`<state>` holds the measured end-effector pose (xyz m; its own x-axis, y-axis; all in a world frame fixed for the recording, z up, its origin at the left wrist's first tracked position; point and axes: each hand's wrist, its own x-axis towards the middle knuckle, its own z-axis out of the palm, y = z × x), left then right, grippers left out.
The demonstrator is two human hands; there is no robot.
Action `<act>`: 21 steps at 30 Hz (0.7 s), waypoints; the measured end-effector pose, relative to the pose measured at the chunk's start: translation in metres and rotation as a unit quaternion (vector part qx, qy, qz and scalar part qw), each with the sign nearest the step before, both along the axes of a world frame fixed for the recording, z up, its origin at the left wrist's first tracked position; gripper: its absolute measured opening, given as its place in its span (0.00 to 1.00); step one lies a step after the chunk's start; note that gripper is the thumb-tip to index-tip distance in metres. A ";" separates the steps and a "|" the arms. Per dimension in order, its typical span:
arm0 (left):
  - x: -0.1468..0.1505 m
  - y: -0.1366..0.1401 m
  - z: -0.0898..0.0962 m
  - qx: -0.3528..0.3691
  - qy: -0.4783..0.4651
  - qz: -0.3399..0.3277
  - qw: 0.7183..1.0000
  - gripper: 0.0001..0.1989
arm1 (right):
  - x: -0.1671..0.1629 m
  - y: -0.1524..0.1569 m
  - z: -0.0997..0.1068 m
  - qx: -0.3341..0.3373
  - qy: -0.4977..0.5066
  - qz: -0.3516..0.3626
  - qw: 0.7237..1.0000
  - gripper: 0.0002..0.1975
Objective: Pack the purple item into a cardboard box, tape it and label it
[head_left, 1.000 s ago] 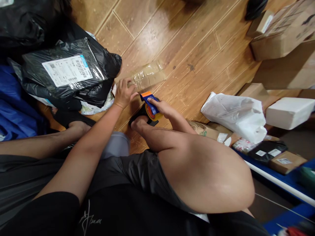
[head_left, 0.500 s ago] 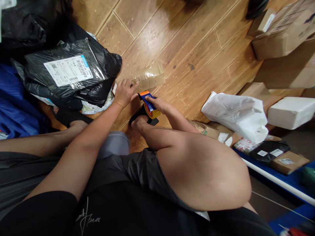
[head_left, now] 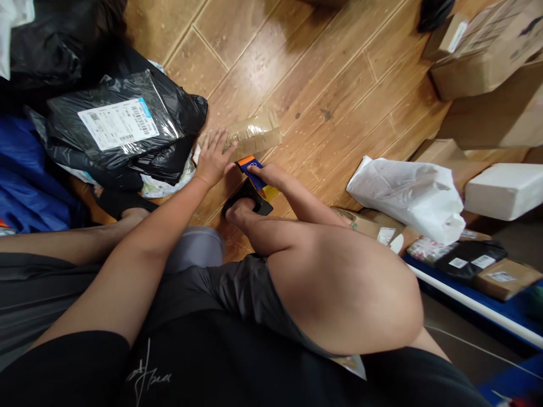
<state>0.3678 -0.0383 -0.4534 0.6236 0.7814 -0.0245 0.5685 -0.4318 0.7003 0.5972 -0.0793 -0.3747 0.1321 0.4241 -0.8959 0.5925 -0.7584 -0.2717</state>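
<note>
On the wooden floor lies a brown parcel (head_left: 252,133) with shiny tape over it. My left hand (head_left: 214,158) rests on the parcel's left end, its fingers spread flat. Just below the parcel, my right hand (head_left: 271,175) grips a tape dispenser (head_left: 253,169), blue with an orange edge. Part of a yellow tape roll shows under that hand. Close to the dispenser is my foot in a black slipper (head_left: 261,206). I cannot make out whether the dispenser touches the parcel.
A black plastic package (head_left: 114,124) with a white label lies to the left, by blue fabric (head_left: 34,175). On the right are a white plastic bag (head_left: 407,195), a white box (head_left: 504,191) and cardboard boxes (head_left: 483,62). A white rail (head_left: 475,305) crosses the lower right.
The fingers of my left hand have spread and flattened on the parcel. My right hand has tilted the dispenser slightly, and less of the yellow roll shows.
</note>
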 end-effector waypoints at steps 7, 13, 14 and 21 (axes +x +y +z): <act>-0.001 0.003 -0.011 0.011 -0.010 -0.003 1.000 0.31 | 0.003 0.001 -0.002 0.010 0.000 -0.012 1.000 0.18; -0.003 0.010 -0.011 -0.003 -0.013 0.010 1.000 0.30 | 0.015 -0.012 -0.004 -0.009 0.048 -0.029 0.998 0.23; -0.004 0.011 -0.010 -0.008 -0.007 0.007 1.000 0.30 | 0.015 -0.013 -0.006 -0.010 0.052 -0.031 0.998 0.23; -0.002 0.009 -0.005 -0.010 0.017 -0.014 1.000 0.31 | -0.004 -0.011 -0.015 -0.013 0.031 -0.027 0.999 0.22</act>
<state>0.3657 -0.0291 -0.4585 0.6437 0.7628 -0.0621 0.5806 -0.4338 0.6890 0.5930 -0.0906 -0.3892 0.0976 0.3939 -0.9139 0.5332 -0.7961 -0.2862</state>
